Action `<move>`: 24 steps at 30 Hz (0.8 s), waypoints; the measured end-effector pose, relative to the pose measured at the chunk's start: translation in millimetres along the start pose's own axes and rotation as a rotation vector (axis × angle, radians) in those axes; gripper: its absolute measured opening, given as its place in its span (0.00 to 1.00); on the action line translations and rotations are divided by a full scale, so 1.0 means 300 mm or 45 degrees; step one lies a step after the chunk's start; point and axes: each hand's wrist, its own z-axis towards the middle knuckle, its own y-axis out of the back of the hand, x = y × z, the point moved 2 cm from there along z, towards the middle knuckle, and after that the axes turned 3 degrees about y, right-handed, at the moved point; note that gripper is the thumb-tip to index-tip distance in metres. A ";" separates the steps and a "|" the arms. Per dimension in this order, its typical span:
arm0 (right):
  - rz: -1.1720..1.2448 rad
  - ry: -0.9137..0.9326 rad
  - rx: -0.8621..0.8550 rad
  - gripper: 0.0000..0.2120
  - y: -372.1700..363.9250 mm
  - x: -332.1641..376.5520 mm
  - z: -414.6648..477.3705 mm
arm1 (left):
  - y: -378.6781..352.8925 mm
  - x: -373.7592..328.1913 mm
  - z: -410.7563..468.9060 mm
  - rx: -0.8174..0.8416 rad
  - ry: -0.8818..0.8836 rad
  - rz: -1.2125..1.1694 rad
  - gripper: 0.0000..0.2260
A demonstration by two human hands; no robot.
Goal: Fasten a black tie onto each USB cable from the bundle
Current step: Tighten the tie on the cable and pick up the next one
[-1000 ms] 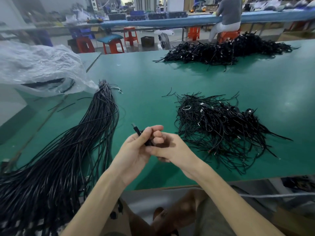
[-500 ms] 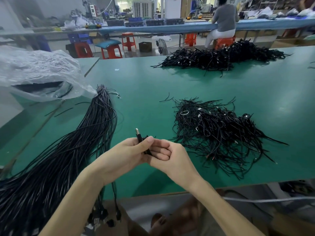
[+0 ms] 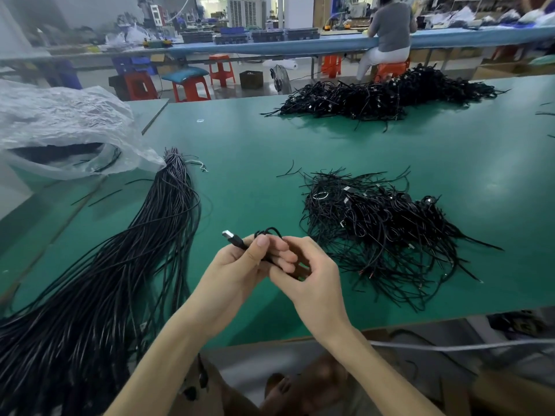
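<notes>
Left hand (image 3: 237, 265): we had its fingers curled round the USB cable (image 3: 238, 242), with the thumb pressed along it, just above the near edge of the table (image 3: 255, 151).
Right hand (image 3: 313, 276): its fingers were curled in against the left hand's and pinched the same cable where a dark stretch showed between them.
USB cable: it was held between both our hands, and its metal plug stuck out up and to the left past the left thumb.
Thin black loop (image 3: 268, 230): it arched just above our fingertips. We could not tell whether it was the tie or a turn of the cable.
Bundle (image 3: 120, 265): long black cables lay to our left, gathered at the far end and fanning toward the table's near edge.
Near pile (image 3: 375, 229): a tangle of black cables lay on the table just right of our hands.
Far pile (image 3: 375, 97): a second, longer heap lay well apart at the table's far side.
Plastic bag (image 3: 60, 127): it was crumpled and clear, at the far left, touching the gathered end of the bundle.
Background: a seated person (image 3: 390, 28) faced another bench, with red stools (image 3: 192, 87) on the floor between.
</notes>
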 end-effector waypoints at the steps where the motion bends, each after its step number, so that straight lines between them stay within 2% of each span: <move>1: -0.067 0.050 -0.004 0.14 0.001 -0.003 -0.001 | -0.004 0.009 0.000 -0.029 -0.028 0.005 0.14; 4: -0.229 0.155 -0.023 0.15 0.006 -0.015 0.005 | -0.013 0.020 0.004 -0.128 -0.099 0.127 0.13; 9: -0.379 0.282 -0.014 0.17 -0.005 -0.009 0.036 | -0.029 0.007 0.006 -0.362 -0.224 0.829 0.14; 14: -0.443 0.311 0.029 0.17 -0.008 0.009 0.046 | -0.006 -0.007 -0.007 -0.599 -0.262 1.122 0.11; 17: -0.552 0.279 0.188 0.17 -0.011 0.008 0.036 | 0.047 -0.002 -0.009 -0.502 -0.074 1.158 0.09; 20: -0.777 0.310 0.380 0.15 -0.024 0.001 0.018 | 0.113 0.016 -0.012 -0.571 0.065 1.075 0.05; 22: -0.888 0.365 0.470 0.13 -0.032 -0.002 0.012 | 0.143 0.020 -0.015 -0.611 0.110 0.973 0.08; 24: -0.976 0.416 0.528 0.11 -0.036 -0.003 0.011 | 0.156 0.025 -0.013 -0.554 0.116 0.970 0.09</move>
